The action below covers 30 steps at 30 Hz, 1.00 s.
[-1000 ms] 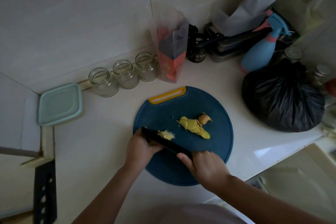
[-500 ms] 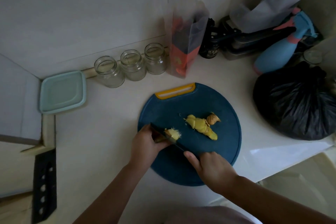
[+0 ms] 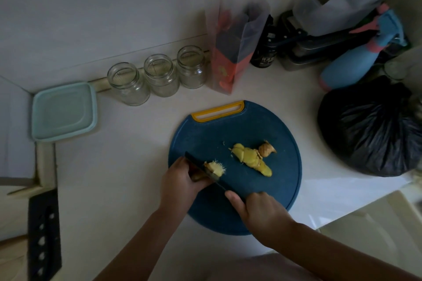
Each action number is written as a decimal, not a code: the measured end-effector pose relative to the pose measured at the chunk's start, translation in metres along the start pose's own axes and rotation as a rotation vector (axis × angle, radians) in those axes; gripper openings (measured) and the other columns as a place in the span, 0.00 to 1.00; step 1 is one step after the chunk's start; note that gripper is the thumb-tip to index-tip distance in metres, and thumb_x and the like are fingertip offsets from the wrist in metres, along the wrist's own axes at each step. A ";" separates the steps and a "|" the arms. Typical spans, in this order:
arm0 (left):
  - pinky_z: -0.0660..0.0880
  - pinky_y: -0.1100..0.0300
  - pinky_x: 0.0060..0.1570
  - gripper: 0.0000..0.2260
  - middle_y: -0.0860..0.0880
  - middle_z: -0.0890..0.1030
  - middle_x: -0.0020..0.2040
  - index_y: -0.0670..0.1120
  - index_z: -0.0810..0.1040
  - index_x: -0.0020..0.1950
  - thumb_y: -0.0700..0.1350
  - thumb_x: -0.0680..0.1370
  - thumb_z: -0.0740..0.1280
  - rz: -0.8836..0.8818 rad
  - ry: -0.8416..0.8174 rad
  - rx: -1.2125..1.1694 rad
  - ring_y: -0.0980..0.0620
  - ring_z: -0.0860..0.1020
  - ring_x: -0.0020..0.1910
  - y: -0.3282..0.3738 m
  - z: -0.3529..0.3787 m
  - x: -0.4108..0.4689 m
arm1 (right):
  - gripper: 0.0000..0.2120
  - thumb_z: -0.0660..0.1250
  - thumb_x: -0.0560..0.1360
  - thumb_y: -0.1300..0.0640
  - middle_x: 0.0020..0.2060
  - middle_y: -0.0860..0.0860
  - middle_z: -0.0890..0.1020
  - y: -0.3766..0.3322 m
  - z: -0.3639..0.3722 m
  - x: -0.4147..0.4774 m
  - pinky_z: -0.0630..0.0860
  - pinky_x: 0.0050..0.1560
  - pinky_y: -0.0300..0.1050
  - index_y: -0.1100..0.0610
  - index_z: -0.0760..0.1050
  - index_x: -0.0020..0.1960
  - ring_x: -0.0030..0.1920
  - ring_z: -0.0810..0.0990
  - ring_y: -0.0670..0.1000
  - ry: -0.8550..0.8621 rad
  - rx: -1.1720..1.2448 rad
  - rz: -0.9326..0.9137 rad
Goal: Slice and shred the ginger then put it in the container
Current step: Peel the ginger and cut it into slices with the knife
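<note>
A round blue cutting board (image 3: pixel 251 130) with a yellow handle lies on the white counter. On it, a row of yellow ginger slices (image 3: pixel 250 158) lies beside a brown ginger end piece (image 3: pixel 266 149). My right hand (image 3: pixel 258 212) grips the handle of a black knife (image 3: pixel 201 167). The blade lies across the board's left side. A small stack of ginger (image 3: pixel 214 167), part shredded, sits against the blade. My left hand (image 3: pixel 180 181) presses on that stack with curled fingers. A container with a pale green lid (image 3: pixel 64 112) stands at the far left.
Three empty glass jars (image 3: pixel 161 74) line the wall. Behind the board stand a plastic bag (image 3: pixel 235 52), a dark bottle, a blue spray bottle (image 3: pixel 358 61) and a black bag (image 3: pixel 370 132). A black perforated strip (image 3: pixel 43 235) lies at the lower left. The counter edge runs at the lower right.
The view has shifted a little. My hands and the knife stay over the small ginger stack, with the blade working through it; more fine shreds show at its right side.
</note>
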State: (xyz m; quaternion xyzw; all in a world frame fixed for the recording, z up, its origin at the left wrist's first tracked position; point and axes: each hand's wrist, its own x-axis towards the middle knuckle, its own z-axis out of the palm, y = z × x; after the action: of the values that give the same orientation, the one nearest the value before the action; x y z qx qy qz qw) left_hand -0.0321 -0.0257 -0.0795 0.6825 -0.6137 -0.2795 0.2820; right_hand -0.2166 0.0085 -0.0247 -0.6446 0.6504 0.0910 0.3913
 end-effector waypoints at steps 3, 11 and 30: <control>0.77 0.58 0.39 0.22 0.49 0.82 0.44 0.44 0.81 0.47 0.52 0.60 0.81 0.029 0.000 0.010 0.50 0.81 0.42 -0.001 0.001 -0.001 | 0.62 0.17 0.48 0.23 0.29 0.50 0.68 -0.006 -0.003 0.003 0.70 0.30 0.43 0.54 0.77 0.48 0.28 0.67 0.48 -0.085 -0.014 -0.006; 0.67 0.69 0.34 0.21 0.49 0.81 0.42 0.43 0.81 0.45 0.52 0.60 0.81 0.058 -0.006 0.038 0.50 0.81 0.38 0.001 0.000 0.000 | 0.55 0.25 0.55 0.25 0.30 0.50 0.68 -0.024 -0.013 0.002 0.73 0.40 0.45 0.65 0.71 0.46 0.29 0.64 0.46 -0.091 -0.029 0.059; 0.66 0.64 0.32 0.12 0.45 0.81 0.38 0.41 0.79 0.43 0.50 0.69 0.69 0.029 -0.036 0.090 0.44 0.80 0.33 -0.001 0.002 0.002 | 0.34 0.42 0.78 0.32 0.44 0.56 0.79 -0.067 -0.008 0.042 0.73 0.43 0.47 0.58 0.74 0.47 0.47 0.79 0.56 -0.024 -0.071 0.063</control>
State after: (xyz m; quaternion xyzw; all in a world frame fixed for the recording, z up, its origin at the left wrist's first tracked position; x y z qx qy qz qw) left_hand -0.0324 -0.0280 -0.0819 0.6803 -0.6403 -0.2599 0.2440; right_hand -0.1532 -0.0395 -0.0197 -0.6362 0.6621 0.1340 0.3726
